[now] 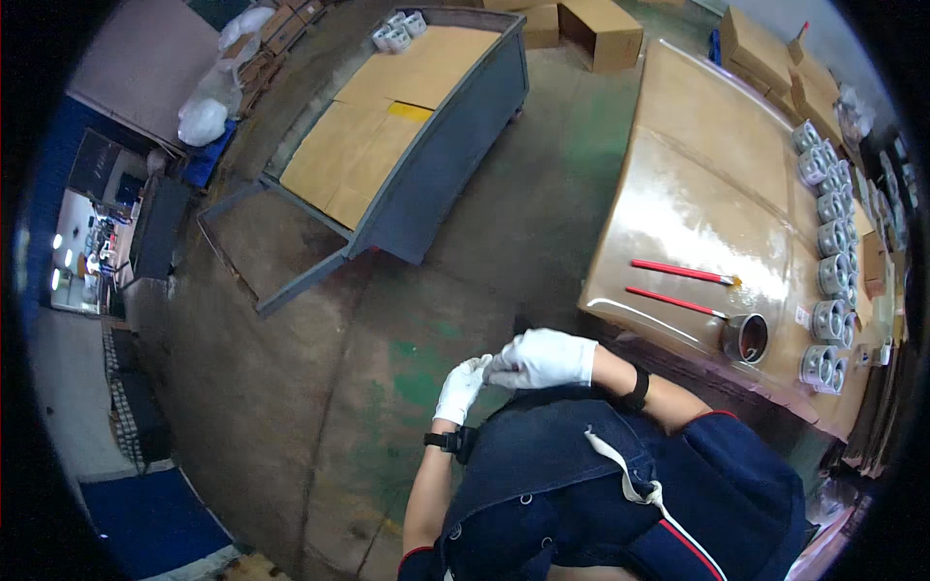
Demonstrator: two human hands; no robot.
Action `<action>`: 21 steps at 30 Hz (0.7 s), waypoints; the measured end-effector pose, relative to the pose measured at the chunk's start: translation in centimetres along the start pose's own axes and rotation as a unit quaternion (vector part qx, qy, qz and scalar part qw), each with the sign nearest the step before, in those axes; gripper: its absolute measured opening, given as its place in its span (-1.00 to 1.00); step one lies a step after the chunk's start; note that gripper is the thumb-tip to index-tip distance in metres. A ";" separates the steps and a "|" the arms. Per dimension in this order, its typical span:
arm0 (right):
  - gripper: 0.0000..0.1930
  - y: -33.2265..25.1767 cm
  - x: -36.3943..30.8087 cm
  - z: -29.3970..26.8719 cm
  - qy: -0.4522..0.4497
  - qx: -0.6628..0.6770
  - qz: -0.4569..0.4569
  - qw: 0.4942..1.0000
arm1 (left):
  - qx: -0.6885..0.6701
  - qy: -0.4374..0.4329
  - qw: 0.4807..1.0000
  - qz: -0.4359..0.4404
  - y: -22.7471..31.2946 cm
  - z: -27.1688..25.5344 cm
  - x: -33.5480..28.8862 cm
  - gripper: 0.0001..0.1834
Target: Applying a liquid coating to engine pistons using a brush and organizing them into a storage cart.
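Closest to the body, both hands wear white gloves [572,356] and meet in front of the dark blue apron [552,450], above the floor [387,455]. The left hand [461,390] points upward, and its fingers come together with those of the right hand [539,360], which lies across from the other side. The fingers of the right hand are bent and look nearly closed against the left fingertips; how far the left ones are open, and whether something small is between them, I cannot tell. A black band [637,387] is on the right wrist.

To the right stands the tabletop [668,184], with a brown, shiny cover. Near its near edge is a metal cup [733,339] with dark liquid inside. Two brushes with red handles lie beside it: the lower brush [673,301] reaches to the cup's rim, and the upper brush [683,272] lies a little farther from the near edge. Along the right edge, white ring-shaped parts [831,276] stand in rows.

Farther away, a grey cart [441,203] carries cardboard sheets [363,145], and at its far left corner is a small group of similar rings [398,35]. Beyond the cart, open cardboard boxes [601,34] rest on the floor.
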State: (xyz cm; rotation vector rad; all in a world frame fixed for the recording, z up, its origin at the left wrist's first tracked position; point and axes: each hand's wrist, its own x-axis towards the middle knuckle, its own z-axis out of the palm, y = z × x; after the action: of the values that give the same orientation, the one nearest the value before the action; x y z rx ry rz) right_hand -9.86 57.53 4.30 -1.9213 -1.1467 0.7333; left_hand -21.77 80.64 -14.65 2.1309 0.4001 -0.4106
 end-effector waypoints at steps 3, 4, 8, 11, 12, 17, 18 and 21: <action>-0.74 1.3 4.6 -3.7 0.049 0.009 0.011 0.999 | -0.192 -0.094 0.972 -0.099 4.7 -5.9 3.5 -0.58; -0.73 2.1 6.5 -4.9 0.051 0.023 0.026 0.998 | -0.218 -0.063 0.965 -0.130 5.9 -7.8 4.8 -0.57; -0.71 3.7 11.8 -9.4 0.069 0.056 0.057 0.994 | -0.282 -0.006 0.945 -0.168 10.7 -13.5 9.3 -0.57; -0.71 5.5 15.7 -11.4 0.081 0.080 0.055 0.992 | -0.304 -0.013 0.938 -0.168 10.5 -16.7 13.7 -0.56; -0.68 6.3 17.0 -12.4 0.099 0.092 0.054 0.989 | -0.309 -0.026 0.935 -0.171 10.6 -17.7 15.7 -0.56; -0.68 7.8 23.2 -16.9 0.083 -0.017 0.164 0.983 | -0.296 -0.061 0.945 -0.128 14.2 -23.2 25.5 -0.57; -0.67 8.1 24.1 -18.4 0.076 -0.035 0.166 0.982 | -0.291 -0.058 0.947 -0.124 15.2 -24.1 27.5 -0.58; -0.67 8.7 26.9 -22.4 0.071 -0.050 0.175 0.981 | -0.330 -0.097 0.933 -0.106 17.9 -27.2 33.5 -0.59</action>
State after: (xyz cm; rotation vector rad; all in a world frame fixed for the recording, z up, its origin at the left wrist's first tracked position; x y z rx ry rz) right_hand 23.15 71.91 6.78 -2.2548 -0.7794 0.7190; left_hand 19.61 97.86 -1.50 1.3850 0.5638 -0.5184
